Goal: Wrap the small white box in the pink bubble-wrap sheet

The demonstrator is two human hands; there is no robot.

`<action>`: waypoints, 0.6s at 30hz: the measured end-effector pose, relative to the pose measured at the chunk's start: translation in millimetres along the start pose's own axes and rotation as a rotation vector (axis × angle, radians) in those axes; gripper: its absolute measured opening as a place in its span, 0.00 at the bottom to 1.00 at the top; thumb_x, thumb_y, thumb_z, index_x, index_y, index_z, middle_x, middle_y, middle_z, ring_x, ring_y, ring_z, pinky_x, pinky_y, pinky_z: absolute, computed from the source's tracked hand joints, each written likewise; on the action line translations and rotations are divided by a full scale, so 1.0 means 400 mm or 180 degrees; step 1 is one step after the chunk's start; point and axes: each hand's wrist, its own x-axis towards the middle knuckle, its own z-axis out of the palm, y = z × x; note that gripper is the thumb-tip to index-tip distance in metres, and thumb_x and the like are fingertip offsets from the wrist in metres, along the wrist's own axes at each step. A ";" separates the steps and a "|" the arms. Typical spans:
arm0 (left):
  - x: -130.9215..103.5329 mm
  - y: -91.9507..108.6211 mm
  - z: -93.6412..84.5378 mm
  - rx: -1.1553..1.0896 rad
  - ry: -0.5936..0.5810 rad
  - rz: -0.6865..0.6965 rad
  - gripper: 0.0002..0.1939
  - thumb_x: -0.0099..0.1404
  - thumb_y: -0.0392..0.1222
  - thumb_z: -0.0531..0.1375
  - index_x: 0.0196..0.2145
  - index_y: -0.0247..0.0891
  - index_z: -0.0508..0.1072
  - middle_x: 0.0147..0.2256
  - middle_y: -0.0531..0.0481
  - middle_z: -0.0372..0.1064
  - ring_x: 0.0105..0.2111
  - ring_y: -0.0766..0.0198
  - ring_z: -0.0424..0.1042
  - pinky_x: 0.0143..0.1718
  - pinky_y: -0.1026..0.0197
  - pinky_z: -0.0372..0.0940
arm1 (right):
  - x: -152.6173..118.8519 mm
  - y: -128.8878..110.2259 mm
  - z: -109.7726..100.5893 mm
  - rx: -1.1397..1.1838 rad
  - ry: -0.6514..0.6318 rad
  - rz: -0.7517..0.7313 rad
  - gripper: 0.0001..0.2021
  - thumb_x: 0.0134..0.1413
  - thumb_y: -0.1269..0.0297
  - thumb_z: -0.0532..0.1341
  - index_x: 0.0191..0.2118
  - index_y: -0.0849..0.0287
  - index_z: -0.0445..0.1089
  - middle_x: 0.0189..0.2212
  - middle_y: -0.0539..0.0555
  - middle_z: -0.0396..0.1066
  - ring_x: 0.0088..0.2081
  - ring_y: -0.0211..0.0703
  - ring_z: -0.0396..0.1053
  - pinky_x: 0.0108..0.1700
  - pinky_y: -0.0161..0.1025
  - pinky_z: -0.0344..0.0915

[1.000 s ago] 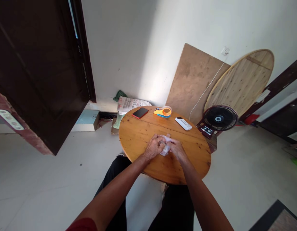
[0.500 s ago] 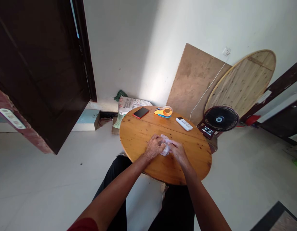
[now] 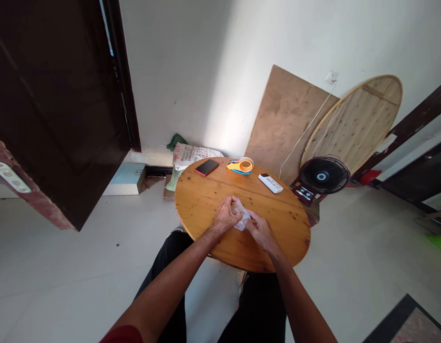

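On the round wooden table (image 3: 206,200) both my hands press together over a small crumpled white plastic piece (image 3: 241,215). My left hand (image 3: 225,219) grips its left side with fingers curled. Against its right side sits my right hand (image 3: 260,230), fingers pinching it. Most of the piece is hidden between the hands.
At the table's far edge lie a red-cased phone (image 3: 207,167), an orange and blue tape dispenser (image 3: 241,166) and a white remote (image 3: 271,183). A black fan (image 3: 323,176), a wooden board and a round tabletop lean by the wall. A dark door (image 3: 59,105) stands at left.
My right hand has slid slightly back toward me and the white piece has turned a little between the hands. The view shifted slightly.
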 end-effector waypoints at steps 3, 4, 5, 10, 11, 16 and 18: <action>0.005 -0.007 0.002 -0.0751 -0.0286 -0.0383 0.31 0.49 0.33 0.62 0.52 0.37 0.61 0.44 0.47 0.66 0.42 0.63 0.67 0.44 0.60 0.64 | 0.001 0.003 -0.002 0.0078 -0.0027 0.0064 0.22 0.53 0.61 0.57 0.54 0.56 0.67 0.50 0.55 0.72 0.46 0.48 0.72 0.49 0.45 0.67; 0.007 -0.007 0.000 -0.1026 -0.0458 -0.0503 0.29 0.50 0.33 0.61 0.51 0.36 0.62 0.42 0.48 0.67 0.39 0.64 0.68 0.42 0.61 0.64 | 0.000 0.001 -0.002 0.0088 -0.0025 0.0082 0.22 0.53 0.60 0.57 0.54 0.56 0.67 0.50 0.55 0.72 0.45 0.49 0.72 0.49 0.45 0.67; 0.008 -0.006 -0.002 -0.1275 -0.0635 -0.0592 0.25 0.51 0.34 0.61 0.49 0.35 0.64 0.39 0.49 0.68 0.37 0.66 0.68 0.40 0.62 0.65 | -0.002 -0.001 -0.003 0.0091 -0.0014 0.0097 0.22 0.53 0.60 0.57 0.54 0.56 0.67 0.49 0.55 0.72 0.45 0.49 0.72 0.49 0.46 0.67; 0.006 0.009 -0.020 -0.1870 -0.0945 -0.0788 0.12 0.51 0.40 0.62 0.34 0.33 0.69 0.29 0.53 0.68 0.28 0.69 0.66 0.32 0.66 0.62 | -0.020 -0.014 0.005 0.0168 -0.0022 -0.0002 0.25 0.48 0.60 0.62 0.54 0.52 0.67 0.48 0.54 0.72 0.46 0.49 0.70 0.49 0.45 0.66; 0.005 0.013 -0.022 -0.1902 -0.0939 -0.0810 0.12 0.50 0.40 0.63 0.33 0.34 0.69 0.29 0.54 0.68 0.27 0.70 0.65 0.31 0.67 0.62 | -0.023 -0.014 0.009 0.0183 0.0016 -0.0034 0.26 0.46 0.60 0.63 0.55 0.51 0.66 0.49 0.53 0.72 0.47 0.50 0.70 0.49 0.45 0.66; 0.002 0.026 -0.028 -0.1995 -0.1015 -0.0761 0.11 0.48 0.41 0.63 0.30 0.33 0.69 0.27 0.54 0.67 0.26 0.71 0.64 0.29 0.67 0.60 | -0.029 -0.008 0.024 0.0229 0.0196 -0.0013 0.26 0.45 0.61 0.63 0.54 0.52 0.67 0.47 0.54 0.72 0.46 0.49 0.70 0.48 0.45 0.67; 0.002 0.027 -0.029 -0.1994 -0.1018 -0.0747 0.11 0.48 0.41 0.63 0.29 0.34 0.69 0.27 0.54 0.67 0.26 0.71 0.64 0.30 0.67 0.61 | -0.028 -0.010 0.024 0.0262 0.0190 -0.0025 0.24 0.46 0.60 0.62 0.52 0.52 0.68 0.48 0.54 0.72 0.47 0.49 0.69 0.48 0.44 0.67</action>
